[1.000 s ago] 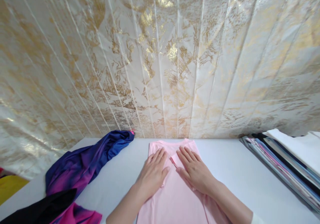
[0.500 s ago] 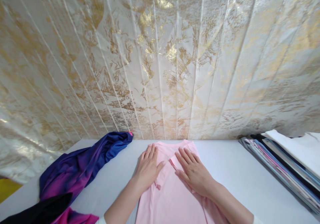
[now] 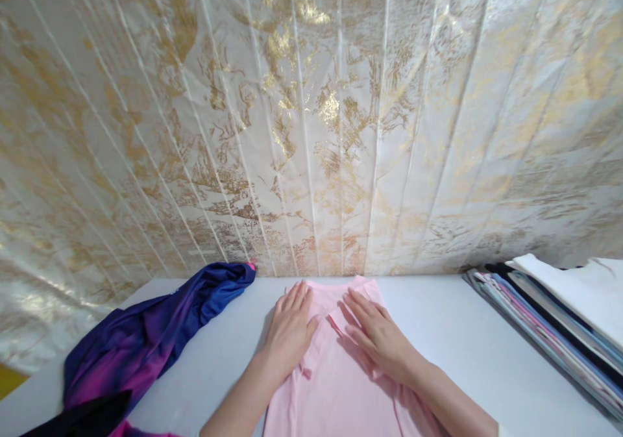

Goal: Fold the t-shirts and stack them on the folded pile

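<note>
A pink shirt (image 3: 335,385) lies on the white table, with its sides folded inward near the collar at the far end. My left hand (image 3: 292,326) rests flat on the shirt's upper left part, fingers stretched out and thumb apart. On the upper right part lies my right hand (image 3: 377,333), its fingers extended and the palm side down on the fabric. A small reddish edge of cloth shows between the two hands. Neither hand grips anything; the cloth beneath the palms is hidden.
To the left lies a crumpled blue and purple garment (image 3: 160,339), with a black piece of cloth (image 3: 92,414) in front of it. A stack of folded clothes (image 3: 549,333) stands at the right, a white garment (image 3: 579,294) on top. Behind the table hangs a gold-patterned curtain (image 3: 311,132).
Both hands stay at the top of the shirt with only slight shifts; the right hand's fingers bend a little more and its wrist looks slightly raised. The view has shifted slightly.
</note>
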Motion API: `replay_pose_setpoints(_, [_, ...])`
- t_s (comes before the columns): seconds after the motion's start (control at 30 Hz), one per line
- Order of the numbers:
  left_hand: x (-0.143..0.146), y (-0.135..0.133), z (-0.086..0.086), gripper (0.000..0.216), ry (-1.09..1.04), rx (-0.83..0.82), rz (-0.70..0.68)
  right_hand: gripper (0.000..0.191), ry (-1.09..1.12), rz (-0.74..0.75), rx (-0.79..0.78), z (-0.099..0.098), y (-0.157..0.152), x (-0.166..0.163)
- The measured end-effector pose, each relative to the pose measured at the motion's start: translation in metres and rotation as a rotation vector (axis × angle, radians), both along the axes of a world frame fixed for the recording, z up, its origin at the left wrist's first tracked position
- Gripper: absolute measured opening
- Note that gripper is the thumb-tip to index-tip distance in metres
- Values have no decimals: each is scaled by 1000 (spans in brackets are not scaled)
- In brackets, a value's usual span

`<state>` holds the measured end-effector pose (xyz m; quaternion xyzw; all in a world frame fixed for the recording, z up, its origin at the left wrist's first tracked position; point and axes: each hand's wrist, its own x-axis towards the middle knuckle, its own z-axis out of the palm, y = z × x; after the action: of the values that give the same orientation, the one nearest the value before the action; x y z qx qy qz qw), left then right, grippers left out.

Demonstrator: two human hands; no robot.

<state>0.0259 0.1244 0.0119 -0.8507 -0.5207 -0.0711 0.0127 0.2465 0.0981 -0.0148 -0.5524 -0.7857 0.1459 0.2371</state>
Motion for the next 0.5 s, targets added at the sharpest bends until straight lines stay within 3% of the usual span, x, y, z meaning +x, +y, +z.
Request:
replay_pose_setpoints(0.13, [13, -8, 4, 53, -163, -11, -250, 50, 347, -112, 83, 6, 17, 20])
replay_pose_setpoints(0.3, [37, -39, 10, 41, -261, -95, -608, 42, 123, 16, 164, -8, 24, 32])
replay_pose_setpoints(0.37, [44, -49, 10, 34, -295, -99, -629, 40, 71, 62, 196, -14, 22, 31])
replay_pose_setpoints(0.5, [56, -54, 7, 23, -325, -118, -536, 41, 21, 101, 227, -19, 20, 28])
